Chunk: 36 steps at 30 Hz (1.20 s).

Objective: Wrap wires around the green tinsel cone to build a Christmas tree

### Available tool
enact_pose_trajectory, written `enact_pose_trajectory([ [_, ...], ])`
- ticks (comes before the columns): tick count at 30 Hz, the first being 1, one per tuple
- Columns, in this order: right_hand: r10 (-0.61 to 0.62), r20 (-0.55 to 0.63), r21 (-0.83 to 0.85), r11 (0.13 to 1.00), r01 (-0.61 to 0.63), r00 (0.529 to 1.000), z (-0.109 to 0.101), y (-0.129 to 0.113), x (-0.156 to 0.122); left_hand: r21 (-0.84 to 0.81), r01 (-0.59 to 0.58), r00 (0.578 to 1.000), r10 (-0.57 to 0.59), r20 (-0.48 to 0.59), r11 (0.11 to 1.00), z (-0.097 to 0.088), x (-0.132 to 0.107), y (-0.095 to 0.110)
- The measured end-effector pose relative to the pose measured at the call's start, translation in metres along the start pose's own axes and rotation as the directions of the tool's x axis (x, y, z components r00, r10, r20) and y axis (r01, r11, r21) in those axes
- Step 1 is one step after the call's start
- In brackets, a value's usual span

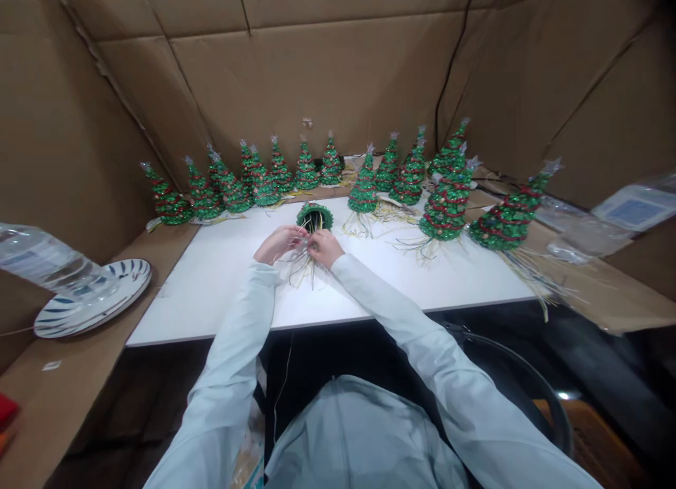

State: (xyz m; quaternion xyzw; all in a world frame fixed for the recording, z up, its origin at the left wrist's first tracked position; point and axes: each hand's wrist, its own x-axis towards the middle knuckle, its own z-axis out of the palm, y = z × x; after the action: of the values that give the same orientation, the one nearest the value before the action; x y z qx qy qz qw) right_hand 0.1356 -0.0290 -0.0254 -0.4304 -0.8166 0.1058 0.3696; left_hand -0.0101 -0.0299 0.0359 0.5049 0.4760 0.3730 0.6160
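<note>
A small green tinsel Christmas tree [302, 213] lies on its side on the white board, its hollow base facing me. Thin yellow, white and dark wires [302, 272] spill out of that base toward me. My left hand [279, 244] is closed, fingers pinching wires just in front of the opening. Close beside it, my right hand [325, 248] also pinches wires, and the two sets of fingertips nearly meet. Exactly which strands each hand grips is too small to make out.
Several decorated trees [364, 186] stand along the board's back edge, wires trailing from some. One tree [507, 218] leans at the right. A plastic bottle [58, 263] rests on a patterned plate [129, 281] at left. Clear plastic packaging [596, 225] lies right. Cardboard walls [338, 73] enclose the board [211, 292].
</note>
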Motion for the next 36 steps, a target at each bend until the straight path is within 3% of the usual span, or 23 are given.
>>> enact_pose_trajectory([
  [5,0.031,-0.111,-0.03,0.999,-0.035,0.993,-0.006,-0.004,-0.004,0.045,0.051,0.999,-0.052,0.016,0.998,-0.013,-0.007,0.007],
  [14,0.095,-0.06,-0.085,0.991,-0.1,0.994,-0.009,-0.011,-0.006,0.113,0.129,0.989,-0.119,-0.087,0.985,-0.007,0.0,0.001],
  [21,0.252,-0.015,-0.025,0.967,-0.252,0.968,-0.014,-0.012,-0.001,0.452,0.045,0.98,0.048,-0.194,0.891,-0.001,0.008,-0.014],
  [24,0.288,-0.02,0.023,0.957,-0.288,0.957,-0.012,-0.009,0.0,0.391,0.013,0.979,0.068,-0.192,0.92,0.004,0.007,-0.018],
  [31,0.409,-0.076,0.224,0.896,-0.384,0.909,-0.006,-0.004,0.001,0.173,0.046,0.978,-0.009,-0.21,0.984,0.02,0.005,-0.021],
  [36,0.44,-0.087,0.25,0.878,-0.408,0.894,-0.009,-0.003,0.001,0.112,0.045,0.966,-0.014,-0.26,0.993,0.025,0.009,-0.025],
])
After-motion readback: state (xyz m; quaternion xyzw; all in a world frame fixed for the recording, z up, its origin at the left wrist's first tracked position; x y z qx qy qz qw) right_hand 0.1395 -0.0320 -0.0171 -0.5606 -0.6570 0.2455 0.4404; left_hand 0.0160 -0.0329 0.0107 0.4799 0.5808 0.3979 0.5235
